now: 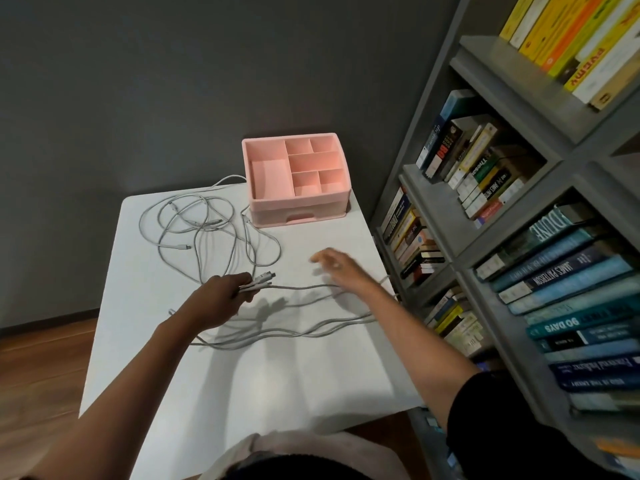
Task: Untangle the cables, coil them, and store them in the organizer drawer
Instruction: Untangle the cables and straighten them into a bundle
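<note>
The left hand (225, 294) pinches a bundle of white cable ends (260, 279), plugs showing, in curled fingers at mid-tabletop. At its 3 o'clock the right hand (337, 266) is blurred, fingers loosely spread, holding nothing. On the white tabletop (277, 368), tangled white cables (204, 230) loop at 10 o'clock. The pink plastic compartment organizer (298, 199), its drawer (301, 219) pushed in, sits at 12. At 3 o'clock, grey bookshelf (512, 64) spines read "DUNE", "JAMES PATTERSON", "90 DAYS"; most others are illegible.
</note>
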`<move>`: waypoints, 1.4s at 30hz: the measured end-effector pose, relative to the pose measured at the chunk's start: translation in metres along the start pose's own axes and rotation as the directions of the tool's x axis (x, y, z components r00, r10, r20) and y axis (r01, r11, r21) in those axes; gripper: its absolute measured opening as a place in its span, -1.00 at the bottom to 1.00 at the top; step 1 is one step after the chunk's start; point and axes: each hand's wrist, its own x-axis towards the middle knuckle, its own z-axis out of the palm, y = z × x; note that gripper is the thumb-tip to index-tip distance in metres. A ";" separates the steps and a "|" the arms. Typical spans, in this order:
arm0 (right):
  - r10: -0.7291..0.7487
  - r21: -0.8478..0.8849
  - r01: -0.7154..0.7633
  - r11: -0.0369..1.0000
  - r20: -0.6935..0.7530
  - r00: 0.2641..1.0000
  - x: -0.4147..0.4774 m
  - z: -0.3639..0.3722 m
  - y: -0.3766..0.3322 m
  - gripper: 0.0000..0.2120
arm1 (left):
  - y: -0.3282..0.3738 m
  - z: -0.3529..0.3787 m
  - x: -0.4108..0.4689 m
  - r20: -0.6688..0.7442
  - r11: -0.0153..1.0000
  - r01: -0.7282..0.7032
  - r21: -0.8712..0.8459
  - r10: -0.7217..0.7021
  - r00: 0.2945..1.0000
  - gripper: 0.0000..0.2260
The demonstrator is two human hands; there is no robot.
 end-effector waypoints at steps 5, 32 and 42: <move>-0.107 -0.026 0.126 0.992 0.378 0.919 -0.010 0.037 -0.029 -0.81 | -0.005 -0.005 -0.007 -0.079 0.994 0.036 -0.101 -0.044 0.996 -0.80; 0.192 -0.496 -0.339 0.799 -0.324 0.926 -0.026 0.006 0.064 -0.81 | -0.117 -0.015 -0.104 -0.440 0.920 0.387 -0.060 -0.373 0.817 -0.90; 0.197 -0.470 -0.246 0.848 -0.150 0.969 -0.002 0.037 0.009 -0.80 | -0.115 -0.018 -0.106 -0.371 0.930 0.289 -0.227 -0.356 0.858 -0.75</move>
